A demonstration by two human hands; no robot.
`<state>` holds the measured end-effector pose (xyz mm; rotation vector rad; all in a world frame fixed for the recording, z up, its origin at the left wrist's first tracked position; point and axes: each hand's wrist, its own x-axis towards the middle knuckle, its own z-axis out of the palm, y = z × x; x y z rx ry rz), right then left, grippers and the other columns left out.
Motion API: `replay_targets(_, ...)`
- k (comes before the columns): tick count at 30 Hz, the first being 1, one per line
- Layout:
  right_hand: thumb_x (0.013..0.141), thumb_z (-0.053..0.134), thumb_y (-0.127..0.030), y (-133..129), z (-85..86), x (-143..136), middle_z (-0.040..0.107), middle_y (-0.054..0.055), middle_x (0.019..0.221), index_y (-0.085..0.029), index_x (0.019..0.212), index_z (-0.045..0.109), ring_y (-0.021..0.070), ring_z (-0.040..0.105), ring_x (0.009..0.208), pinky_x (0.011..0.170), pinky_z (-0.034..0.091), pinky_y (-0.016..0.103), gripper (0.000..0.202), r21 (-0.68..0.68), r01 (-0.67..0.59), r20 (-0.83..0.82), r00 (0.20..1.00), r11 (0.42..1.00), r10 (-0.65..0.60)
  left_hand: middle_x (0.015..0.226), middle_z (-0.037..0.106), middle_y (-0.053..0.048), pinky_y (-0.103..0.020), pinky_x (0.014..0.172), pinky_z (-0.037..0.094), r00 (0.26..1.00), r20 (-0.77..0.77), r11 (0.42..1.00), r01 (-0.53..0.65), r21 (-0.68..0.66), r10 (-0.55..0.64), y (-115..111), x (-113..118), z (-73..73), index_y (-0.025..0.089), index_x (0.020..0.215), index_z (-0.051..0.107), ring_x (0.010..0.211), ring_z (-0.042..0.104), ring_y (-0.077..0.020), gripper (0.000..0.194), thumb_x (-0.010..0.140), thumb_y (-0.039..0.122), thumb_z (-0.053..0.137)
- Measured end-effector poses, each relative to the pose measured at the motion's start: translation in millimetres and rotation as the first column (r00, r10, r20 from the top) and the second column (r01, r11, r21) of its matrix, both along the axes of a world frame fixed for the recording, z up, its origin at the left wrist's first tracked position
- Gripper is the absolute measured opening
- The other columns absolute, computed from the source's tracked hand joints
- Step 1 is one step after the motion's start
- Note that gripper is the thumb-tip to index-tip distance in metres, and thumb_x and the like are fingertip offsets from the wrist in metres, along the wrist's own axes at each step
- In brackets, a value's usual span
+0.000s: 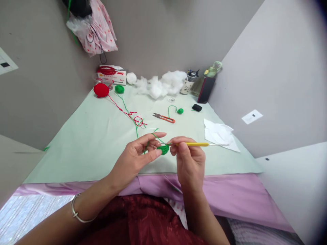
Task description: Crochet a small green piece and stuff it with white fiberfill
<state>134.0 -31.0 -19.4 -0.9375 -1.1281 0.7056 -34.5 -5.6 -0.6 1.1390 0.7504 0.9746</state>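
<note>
the worktop (114, 143) wears a smooth, matt, pale green cloth covering. at twelve o'clock lies fluffy, matt white stuffing (163, 85); at eleven, a fuzzy red yarn ball (101, 90) looks soft and matt. the small crocheted piece (163, 149) has a ridged, knitted green surface. the crochet hook (196, 144) shows a smooth yellow handle and a thin metallic shaft. at three o'clock, the white paper (219, 133) looks creased and matt.

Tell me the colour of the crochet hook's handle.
Yellow: the crochet hook's handle shows best in the head view.
</note>
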Motion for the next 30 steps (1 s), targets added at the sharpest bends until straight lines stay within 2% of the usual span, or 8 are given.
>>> replay_targets(7, 0.104, 0.06, -0.031, 0.5, 2.0, 4.4, 0.072, 0.002, 0.086, -0.023, 0.093, 0.076, 0.0134, 0.061, 0.072, 0.068, 0.051, 0.03, 0.02, 0.033, -0.098, -0.022, 0.995, 0.995, 0.099, 0.092, 0.063, 0.0, -0.031, 0.088, 0.043, 0.997, -0.072, 0.998, -0.012, 0.055, 0.016, 1.0, -2.3, 5.5, 0.028, 0.124, 0.077, 0.087, 0.054, -0.0167, 0.036, 0.089, 0.024, 0.078)
replay_targets(12, 0.105, 0.053, -0.02, -8.1, 8.6, 5.9, 0.074, 0.003, 0.09, -0.024, 0.101, 0.073, 0.0156, 0.065, 0.078, 0.071, 0.054, 0.033, 0.02, 0.142, -0.047, 0.223, 0.975, 0.989, 0.014, 0.091, 0.063, 0.0, -0.032, 0.086, 0.043, 0.985, -0.149, 0.987, -0.061, 0.151, 0.084, -0.8, -1.4, 5.8, 0.029, 0.124, 0.077, 0.081, 0.052, -0.016, 0.037, 0.089, 0.021, 0.075)
replay_targets(16, 0.1, 0.056, -0.009, -13.4, 5.9, 5.1, 0.076, 0.006, 0.099, -0.024, 0.116, 0.069, 0.0192, 0.071, 0.09, 0.077, 0.058, 0.035, 0.026, 0.372, -0.046, 0.591, 0.782, 0.927, -0.199, 0.084, 0.065, 0.001, -0.034, 0.087, 0.045, 0.95, -0.209, 0.938, -0.159, 0.308, 0.23, -1.5, 2.3, 7.4, 0.028, 0.119, 0.08, 0.071, 0.05, -0.0156, 0.036, 0.085, 0.017, 0.077)
replay_targets(19, 0.095, 0.063, -0.01, -12.5, -5.3, 3.1, 0.078, 0.01, 0.108, -0.024, 0.127, 0.067, 0.0213, 0.071, 0.092, 0.075, 0.06, 0.035, 0.035, 0.533, -0.036, 0.658, 0.646, 0.846, -0.387, 0.082, 0.066, 0.001, -0.035, 0.088, 0.046, 0.929, -0.244, 0.914, -0.179, 0.365, 0.279, -0.9, 4.5, 9.8, 0.027, 0.119, 0.081, 0.068, 0.049, -0.0152, 0.036, 0.084, 0.021, 0.079)
replay_targets(23, 0.094, 0.066, -0.01, -10.4, -19.5, -0.7, 0.077, 0.009, 0.111, -0.028, 0.134, 0.068, 0.0226, 0.07, 0.098, 0.079, 0.062, 0.036, 0.043, 0.595, 0.017, 0.663, 0.553, 0.803, -0.504, 0.088, 0.069, 0.0, -0.032, 0.08, 0.047, 0.958, -0.202, 0.96, -0.152, 0.236, 0.202, -1.0, 5.1, 12.4, 0.026, 0.122, 0.078, 0.07, 0.05, -0.0147, 0.039, 0.083, 0.023, 0.08)
replay_targets(26, 0.094, 0.065, -0.006, -11.2, -20.8, -2.7, 0.075, 0.007, 0.11, -0.033, 0.131, 0.071, 0.0222, 0.07, 0.102, 0.081, 0.062, 0.036, 0.046, 0.598, 0.067, 0.658, 0.528, 0.799, -0.537, 0.084, 0.065, 0.001, -0.028, 0.079, 0.046, 0.999, -0.027, 0.999, -0.042, -0.003, 0.042, 0.2, 4.0, 10.8, 0.026, 0.132, 0.073, 0.078, 0.054, -0.0146, 0.05, 0.083, 0.026, 0.084)
replay_targets(28, 0.096, 0.063, -0.008, -12.0, -16.3, -2.6, 0.074, 0.006, 0.111, -0.036, 0.127, 0.073, 0.0219, 0.071, 0.101, 0.079, 0.062, 0.036, 0.043, 0.564, 0.088, 0.614, 0.621, 0.821, -0.488, 0.081, 0.062, 0.003, -0.027, 0.079, 0.045, 0.99, 0.123, 0.978, 0.093, -0.188, -0.071, 2.9, 2.3, 9.1, 0.024, 0.136, 0.07, 0.078, 0.054, -0.0132, 0.058, 0.081, 0.03, 0.087)
replay_targets(30, 0.1, 0.06, -0.013, -12.0, -8.7, -1.7, 0.074, 0.005, 0.104, -0.033, 0.12, 0.075, 0.0216, 0.071, 0.095, 0.075, 0.061, 0.038, 0.033, 0.469, 0.105, 0.512, 0.776, 0.877, -0.367, 0.08, 0.06, 0.003, -0.025, 0.077, 0.044, 0.971, 0.208, 0.939, 0.174, -0.295, -0.115, 6.5, 0.2, 8.3, 0.022, 0.137, 0.07, 0.075, 0.052, -0.0111, 0.06, 0.08, 0.03, 0.089)
